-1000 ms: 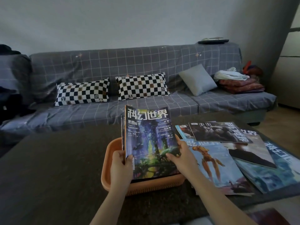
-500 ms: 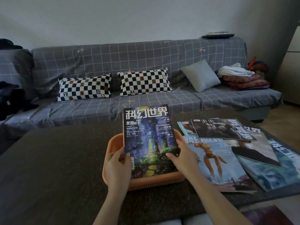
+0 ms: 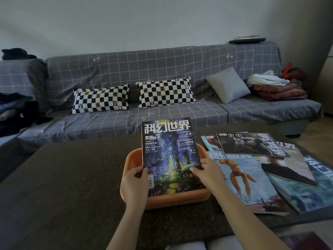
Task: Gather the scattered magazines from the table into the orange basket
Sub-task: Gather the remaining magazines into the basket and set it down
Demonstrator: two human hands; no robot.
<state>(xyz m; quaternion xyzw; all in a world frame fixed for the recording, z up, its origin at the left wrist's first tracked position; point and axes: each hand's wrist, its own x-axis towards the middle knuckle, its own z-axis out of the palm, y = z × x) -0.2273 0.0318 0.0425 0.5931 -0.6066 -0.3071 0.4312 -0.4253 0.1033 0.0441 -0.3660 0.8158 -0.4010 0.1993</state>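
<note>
While both hands grip the purple-cover magazine at its lower edge, it stands tilted in the orange basket, centre of frame, top leaning away toward the sofa. Left hand is closed on the lower left corner near the barcode, thumb on the cover. Right hand is closed on the lower right edge, fingers over the cover art.

Step in hand, as I read it: seating this issue in the basket. It looks taller than the basket is deep front to back, so it likely won't lie flat; can't tell for sure.

To do it well:
- Drop the bottom edge to the basket floor against the near wall, then let the top down onto the far rim.
- Keep both hands on until it is supported; a glossy cover slides.
- Keep it to one side so later issues stack aligned.

Remaining: orange-figure magazine just right of the basket, dark-cover magazine overlapping it above, more fanned out at right of frame on the desk. Task looks early.
</note>
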